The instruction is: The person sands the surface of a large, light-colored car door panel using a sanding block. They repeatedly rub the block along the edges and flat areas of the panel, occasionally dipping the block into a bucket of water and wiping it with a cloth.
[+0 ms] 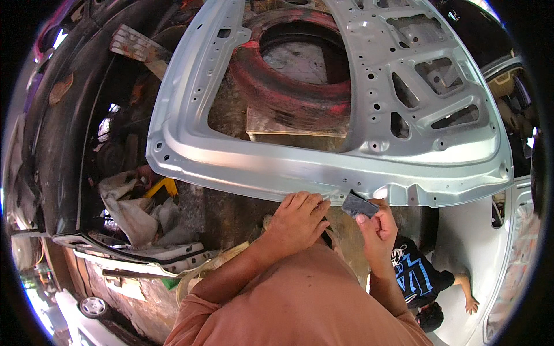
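A silver car door panel (248, 151), with a large window opening and several cut-outs, lies across the view in front of me. My left hand (297, 219) is at its near edge, back up, fingers curled over the rim. Just to the right, my right hand (378, 226) pinches a dark grey piece of sandpaper (359, 205) between thumb and fingers. The sandpaper is tilted and overlaps the near edge in view; whether it touches the metal I cannot tell. Part of the left hand's grip is hidden behind its own knuckles.
A worn tyre (288, 86) with red paint lies beneath the door panel. A dark car body (75, 127) stands on the left, with crumpled grey sheeting (130, 210) beside it. To the right, a person in a black shirt (424, 277) reaches over a pale car panel (467, 248).
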`<action>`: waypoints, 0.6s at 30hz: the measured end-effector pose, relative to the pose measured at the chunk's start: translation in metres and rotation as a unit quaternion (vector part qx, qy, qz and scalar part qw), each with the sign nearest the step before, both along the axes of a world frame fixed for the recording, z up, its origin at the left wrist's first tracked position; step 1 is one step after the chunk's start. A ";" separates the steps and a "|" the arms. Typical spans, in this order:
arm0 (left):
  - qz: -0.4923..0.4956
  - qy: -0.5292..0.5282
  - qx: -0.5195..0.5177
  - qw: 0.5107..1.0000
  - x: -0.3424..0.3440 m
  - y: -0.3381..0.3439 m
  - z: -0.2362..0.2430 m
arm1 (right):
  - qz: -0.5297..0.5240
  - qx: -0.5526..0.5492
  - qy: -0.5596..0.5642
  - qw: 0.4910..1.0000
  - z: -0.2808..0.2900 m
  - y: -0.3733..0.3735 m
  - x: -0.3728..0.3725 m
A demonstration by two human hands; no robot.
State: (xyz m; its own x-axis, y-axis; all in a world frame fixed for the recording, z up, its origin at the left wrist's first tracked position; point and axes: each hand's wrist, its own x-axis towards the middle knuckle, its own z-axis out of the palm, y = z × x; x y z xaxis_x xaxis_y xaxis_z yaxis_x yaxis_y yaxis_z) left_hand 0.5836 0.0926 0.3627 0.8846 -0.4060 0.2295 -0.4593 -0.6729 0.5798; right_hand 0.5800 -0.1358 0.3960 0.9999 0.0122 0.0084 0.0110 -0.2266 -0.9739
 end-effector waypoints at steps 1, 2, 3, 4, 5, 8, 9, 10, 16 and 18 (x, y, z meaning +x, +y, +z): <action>0.007 0.008 0.009 1.000 -0.001 0.002 0.002 | 0.017 -0.011 -0.003 1.000 0.001 0.001 -0.001; 0.009 0.017 0.016 1.000 -0.002 0.007 0.005 | 0.028 -0.024 -0.007 0.999 0.003 0.000 -0.003; 0.014 0.027 0.024 0.999 -0.004 0.014 0.006 | 0.055 -0.043 -0.021 0.997 0.003 0.001 -0.004; 0.018 0.020 0.044 0.999 -0.005 0.022 0.007 | 0.082 -0.061 -0.036 0.994 0.003 0.001 -0.004; 0.024 0.013 0.066 0.997 -0.006 0.032 0.008 | 0.122 -0.083 -0.064 0.987 0.003 0.003 -0.003; 0.062 0.003 0.102 0.993 -0.011 0.064 0.007 | 0.203 -0.121 -0.079 0.968 -0.002 0.002 -0.005; 0.079 -0.001 0.120 0.990 -0.014 0.076 0.009 | 0.217 -0.130 -0.071 0.965 -0.001 0.004 -0.006; 0.096 -0.005 0.138 0.986 -0.016 0.087 0.011 | 0.230 -0.139 -0.063 0.961 0.000 0.005 -0.007; 0.264 -0.025 0.197 0.944 -0.038 0.140 0.021 | 0.269 -0.186 -0.090 0.941 -0.005 -0.015 -0.001; 0.302 -0.043 0.184 0.934 -0.047 0.128 0.015 | 0.277 -0.173 -0.080 0.942 -0.003 -0.024 0.003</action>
